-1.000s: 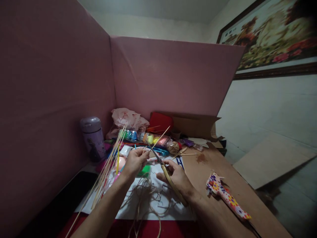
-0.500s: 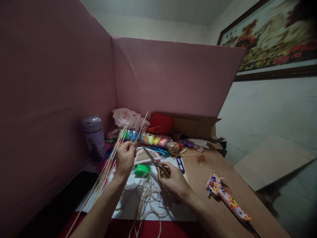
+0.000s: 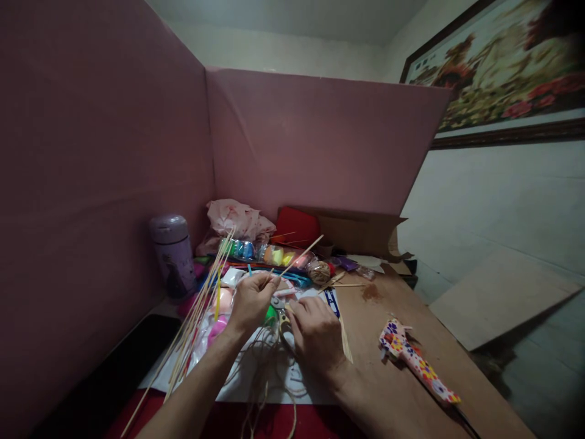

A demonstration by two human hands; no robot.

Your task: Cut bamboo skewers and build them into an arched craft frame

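Observation:
My left hand (image 3: 253,300) is closed in a pinch around a thin wooden stick (image 3: 304,253), which points up and to the right. A second, short pale tip also pokes out of that grip. My right hand (image 3: 317,334) is wrapped round the handles of a pair of scissors (image 3: 278,303); their blades run up behind my left hand, so I cannot tell whether they touch a stick. Just below the hands lie a green lump in plastic (image 3: 271,314) and a loose tangle of twine (image 3: 261,360) on white paper (image 3: 240,385).
Long thin sticks (image 3: 201,311) lean on the left beside a lilac flask (image 3: 173,259). Behind are coloured clay packs (image 3: 283,256) and a twine ball (image 3: 320,272). A blue box cutter (image 3: 331,302) and a flower-patterned tool with a cord (image 3: 411,360) lie right.
My left hand has moved right and slightly down, and the stick in it has tilted further right. The scissors have come in close to the left hand, their blades now hidden behind it.

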